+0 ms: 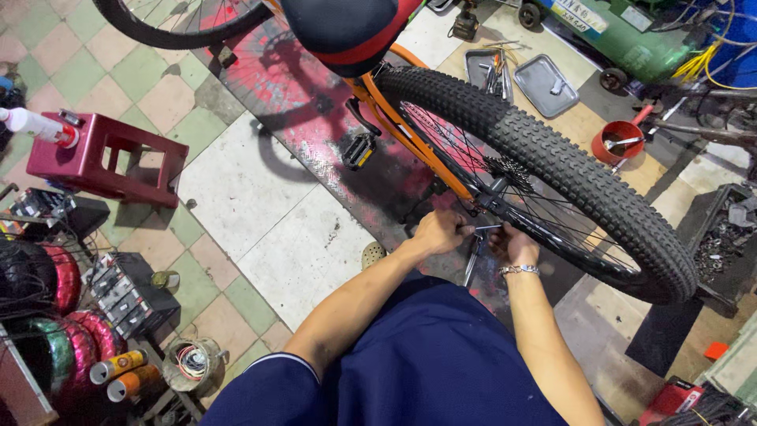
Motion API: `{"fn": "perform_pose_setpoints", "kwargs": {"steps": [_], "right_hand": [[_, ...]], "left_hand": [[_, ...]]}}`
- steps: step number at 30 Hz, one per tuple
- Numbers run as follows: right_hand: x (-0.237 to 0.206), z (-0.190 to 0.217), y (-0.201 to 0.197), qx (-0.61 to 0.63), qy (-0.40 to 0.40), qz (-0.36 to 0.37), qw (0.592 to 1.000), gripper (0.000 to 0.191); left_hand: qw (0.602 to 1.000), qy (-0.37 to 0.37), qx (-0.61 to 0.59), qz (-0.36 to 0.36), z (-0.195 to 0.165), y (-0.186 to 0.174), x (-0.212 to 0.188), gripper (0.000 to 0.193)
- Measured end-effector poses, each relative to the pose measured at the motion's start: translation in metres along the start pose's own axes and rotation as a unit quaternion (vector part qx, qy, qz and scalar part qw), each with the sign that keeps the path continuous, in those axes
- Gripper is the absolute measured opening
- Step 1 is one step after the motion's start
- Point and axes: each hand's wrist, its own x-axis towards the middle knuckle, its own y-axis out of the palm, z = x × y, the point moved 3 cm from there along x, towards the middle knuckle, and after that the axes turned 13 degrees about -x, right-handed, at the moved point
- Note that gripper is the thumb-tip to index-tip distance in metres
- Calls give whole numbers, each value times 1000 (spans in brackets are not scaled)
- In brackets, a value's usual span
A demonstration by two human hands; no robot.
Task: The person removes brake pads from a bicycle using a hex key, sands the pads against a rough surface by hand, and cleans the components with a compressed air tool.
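A white plastic squeeze bottle with a red cap [35, 125] lies tilted on the top left edge of the dark red plastic stool [102, 158] near the left edge of the floor. Two orange cylindrical spray cans with pale caps [122, 374] lie side by side in the lower left corner of the floor, just beside a round tin holding coiled wire [189, 363]. Above them stand grey and black boxes with white labels [122, 296], stacked close together. At the top right, a white rectangular label with dark print [579, 16] runs along the green metal machine body [639, 39]. A red flat box [674, 397] sits by the bottom right corner.
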Motion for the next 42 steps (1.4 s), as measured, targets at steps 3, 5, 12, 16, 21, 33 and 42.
{"fn": "perform_pose_setpoints", "kwargs": {"steps": [3, 5, 12, 16, 21, 33, 42], "right_hand": [[4, 1, 2, 7, -6, 34, 999, 17], [8, 2, 2, 29, 0, 33, 999, 16], [20, 3, 7, 75, 55, 43, 995, 16], [23, 7, 10, 97, 49, 77, 991, 17], [28, 5, 9, 125, 94, 137, 978, 25], [37, 6, 9, 15, 55, 59, 997, 27], [29, 0, 6, 50, 29, 43, 997, 22]], "left_hand": [[999, -37, -27, -10, 2, 1, 2, 30], [999, -37, -17, -7, 3, 2, 5, 30], [989, 100, 105, -5, -9, -4, 37, 33], [995, 14, 92, 33, -11, -9, 59, 35], [986, 124, 106, -44, -31, -15, 76, 34], [979, 100, 174, 27, -21, -15, 46, 33], [952, 223, 211, 19, -6, 4, 53, 23]]}}
